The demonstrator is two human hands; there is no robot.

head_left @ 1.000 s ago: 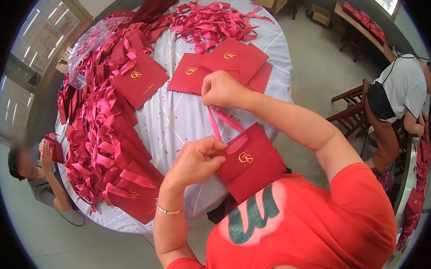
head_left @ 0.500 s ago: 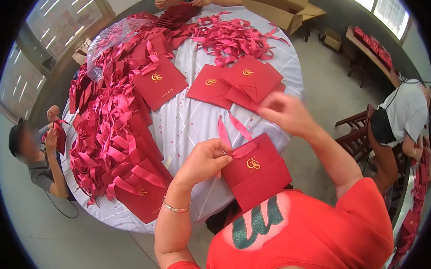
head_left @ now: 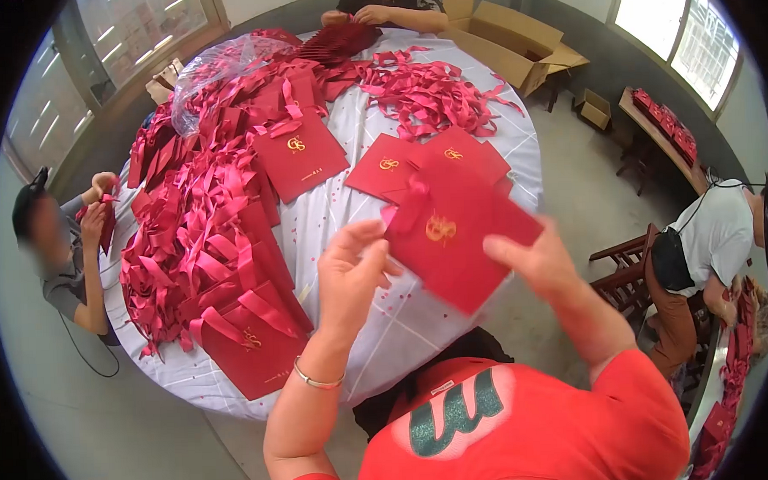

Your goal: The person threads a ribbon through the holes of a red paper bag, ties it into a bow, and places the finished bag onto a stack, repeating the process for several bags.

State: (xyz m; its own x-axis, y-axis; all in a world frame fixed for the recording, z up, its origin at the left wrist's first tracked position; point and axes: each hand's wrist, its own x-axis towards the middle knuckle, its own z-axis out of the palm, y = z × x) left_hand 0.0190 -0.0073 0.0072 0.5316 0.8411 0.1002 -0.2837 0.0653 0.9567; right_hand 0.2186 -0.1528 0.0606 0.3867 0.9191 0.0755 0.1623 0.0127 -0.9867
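My right hand (head_left: pixel 533 256) grips the right edge of a red bag (head_left: pixel 456 242) with a gold logo, its thumb on the front. The bag is tilted in the air above the table and blurred by motion. My left hand (head_left: pixel 355 262), with a bracelet at the wrist, is just left of the bag with its fingers apart. A pink ribbon shows at the bag's upper left, near the left fingertips. Behind the bag lie flat red bags (head_left: pixel 383 165) on the white tablecloth (head_left: pixel 362 325).
A large heap of ribboned red bags (head_left: pixel 198 255) covers the table's left side. Loose pink ribbons (head_left: pixel 429 90) lie at the back. People sit at the left and far side; another person (head_left: pixel 713 228) bends at right. Open cardboard boxes (head_left: pixel 512 37) stand behind.
The red bag has risen from the table's front edge and moved forward. My right hand has come off the flat bags and taken hold of it; my left hand has let go.
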